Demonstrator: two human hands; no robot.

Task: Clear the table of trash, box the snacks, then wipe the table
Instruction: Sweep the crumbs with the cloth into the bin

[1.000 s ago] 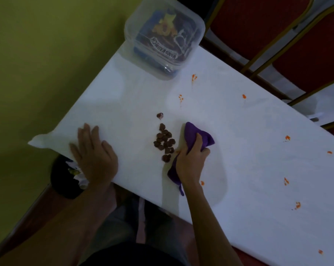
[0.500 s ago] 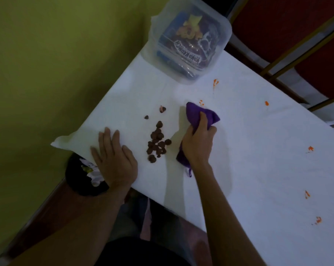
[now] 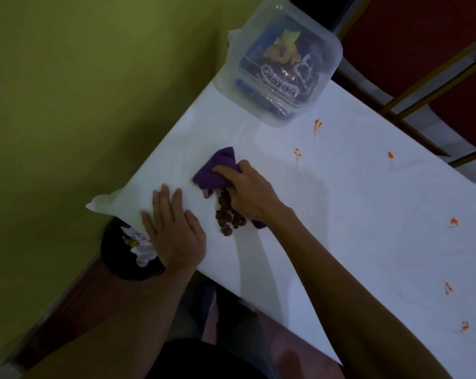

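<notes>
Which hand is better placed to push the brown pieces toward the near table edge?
Right. The right hand grips the purple cloth beside the brown pieces; the left hand lies flat on the white tablecloth, holding no cloth.

Upper centre of the frame: a clear plastic box [image 3: 327, 77] with a snack packet [image 3: 282, 57] inside. White capitals on the packet's dark band read "KOKO KRUNCH". Seen through the plastic, the words appear upside down and slant down toward the right. A white marking further right on the same packet is too blurred to read.
</notes>
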